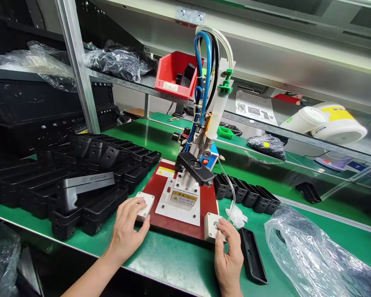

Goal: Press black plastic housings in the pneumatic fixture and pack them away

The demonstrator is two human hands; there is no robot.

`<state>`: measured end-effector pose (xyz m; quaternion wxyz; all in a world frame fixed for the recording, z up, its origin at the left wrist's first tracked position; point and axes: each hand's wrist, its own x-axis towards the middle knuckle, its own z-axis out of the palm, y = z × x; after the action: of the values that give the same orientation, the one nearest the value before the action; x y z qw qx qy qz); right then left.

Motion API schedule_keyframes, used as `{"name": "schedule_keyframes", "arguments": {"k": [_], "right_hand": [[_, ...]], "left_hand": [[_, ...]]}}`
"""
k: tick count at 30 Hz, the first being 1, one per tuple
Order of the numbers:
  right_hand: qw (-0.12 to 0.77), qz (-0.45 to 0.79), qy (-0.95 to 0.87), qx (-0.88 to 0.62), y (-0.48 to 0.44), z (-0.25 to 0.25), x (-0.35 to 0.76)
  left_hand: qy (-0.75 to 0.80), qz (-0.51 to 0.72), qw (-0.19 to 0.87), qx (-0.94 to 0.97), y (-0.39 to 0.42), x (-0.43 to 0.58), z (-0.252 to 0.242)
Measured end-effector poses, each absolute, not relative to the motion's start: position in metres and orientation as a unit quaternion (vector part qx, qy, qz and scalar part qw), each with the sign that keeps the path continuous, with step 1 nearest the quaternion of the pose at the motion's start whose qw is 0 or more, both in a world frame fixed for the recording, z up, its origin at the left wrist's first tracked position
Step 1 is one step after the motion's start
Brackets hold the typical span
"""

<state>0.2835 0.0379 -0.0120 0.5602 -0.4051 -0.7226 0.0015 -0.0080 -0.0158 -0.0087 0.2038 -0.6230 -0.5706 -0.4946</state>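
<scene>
My left hand (130, 226) rests with its fingers stretched over the top of a cream push-button box (149, 202), thumb apart at the near side. My right hand (228, 255) lies over a matching push-button box (209, 231), fingertips by its round metal button and thumb at the front edge. Neither hand grips anything. Between them a small bench dispensing machine (185, 194) stands on a dark red base (160, 220). A black plastic part with a round disc (198, 168) sits tilted on its fixture, under the upright dispensing syringe (219, 113).
Black plastic housings (105, 210) crowd the left, one topped by a grey BOSCH piece (89, 183). More housings (249, 196) line the right. A single black tray-like housing (252, 258) and a clear plastic bag (315, 255) lie nearby. A red bin (175, 84) sits on the shelf.
</scene>
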Motion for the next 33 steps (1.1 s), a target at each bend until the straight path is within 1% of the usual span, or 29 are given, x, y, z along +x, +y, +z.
{"name": "schedule_keyframes", "arguments": {"k": [33], "right_hand": [[0.565,0.012,-0.721,-0.4,0.0376,-0.0138,0.2838]], "left_hand": [[-0.568,-0.496,0.204,-0.624,-0.0167,-0.0085,-0.009]]}}
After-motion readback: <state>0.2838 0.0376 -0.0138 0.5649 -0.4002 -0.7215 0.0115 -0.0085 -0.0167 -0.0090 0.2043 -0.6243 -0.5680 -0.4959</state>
